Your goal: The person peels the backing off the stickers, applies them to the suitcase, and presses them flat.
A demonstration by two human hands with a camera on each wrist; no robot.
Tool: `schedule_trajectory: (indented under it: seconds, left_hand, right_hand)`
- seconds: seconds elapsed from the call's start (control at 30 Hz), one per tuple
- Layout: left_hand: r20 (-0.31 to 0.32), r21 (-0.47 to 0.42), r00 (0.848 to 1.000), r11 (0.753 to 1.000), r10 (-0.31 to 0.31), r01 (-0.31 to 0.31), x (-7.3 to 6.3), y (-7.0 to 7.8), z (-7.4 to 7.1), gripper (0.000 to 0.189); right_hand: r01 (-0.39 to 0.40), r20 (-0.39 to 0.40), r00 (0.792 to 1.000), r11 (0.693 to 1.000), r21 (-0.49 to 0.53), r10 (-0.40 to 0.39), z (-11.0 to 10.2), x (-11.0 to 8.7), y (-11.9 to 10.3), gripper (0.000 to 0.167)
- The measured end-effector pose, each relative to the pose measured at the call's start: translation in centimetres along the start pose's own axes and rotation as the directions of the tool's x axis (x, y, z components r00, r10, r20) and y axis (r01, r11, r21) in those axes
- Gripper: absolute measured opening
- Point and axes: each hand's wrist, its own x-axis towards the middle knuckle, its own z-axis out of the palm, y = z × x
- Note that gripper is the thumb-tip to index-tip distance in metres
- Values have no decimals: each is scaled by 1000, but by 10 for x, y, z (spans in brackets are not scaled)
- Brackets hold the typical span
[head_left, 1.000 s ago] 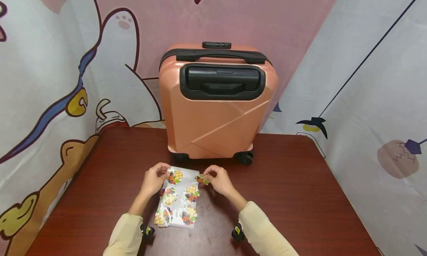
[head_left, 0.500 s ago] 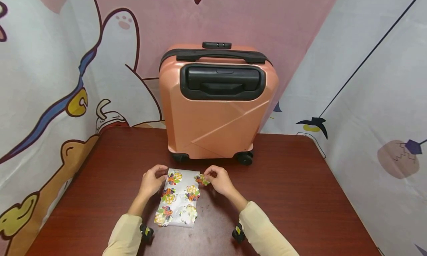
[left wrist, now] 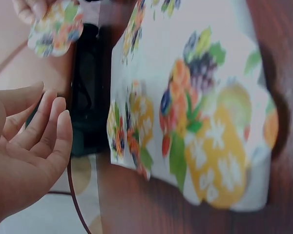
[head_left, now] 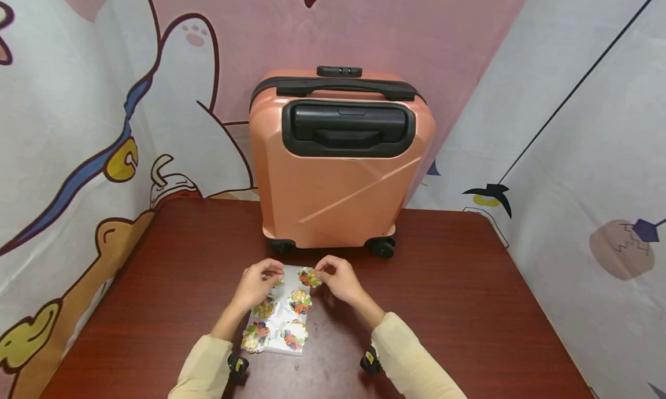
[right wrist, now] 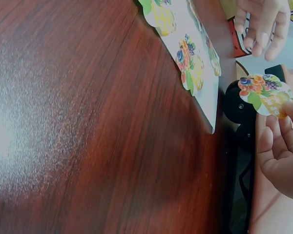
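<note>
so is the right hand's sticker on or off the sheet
Off; in the right wrist view, fingers hold the sticker apart from the sheet.

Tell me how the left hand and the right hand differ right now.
The right hand pinches a fruit-print sticker by its edge; the left hand holds nothing. In the head view, the left hand covers the far left corner of the white sheet, while the right hand lies mostly beyond its right edge. Both come from cream sleeves.
</note>
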Motion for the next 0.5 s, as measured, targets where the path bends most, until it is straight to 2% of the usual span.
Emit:
schedule_trajectory:
  seconds: [0.2, 0.4, 0.5]
  left_hand:
    - [40, 11, 999, 1000, 29, -30, -1, 8, 12, 10]
    - [18, 26, 997, 997, 75, -76, -2, 10, 18, 8]
    - [12, 29, 997, 996, 80, -80, -1, 11, 18, 8]
  right_hand:
    - [17, 29, 999, 1000, 17, -18, -5, -8, -32, 3]
    - [17, 38, 999, 1000, 3, -17, -5, -7, -36, 5]
    - [29, 35, 999, 1000, 10, -29, -5, -6, -34, 4]
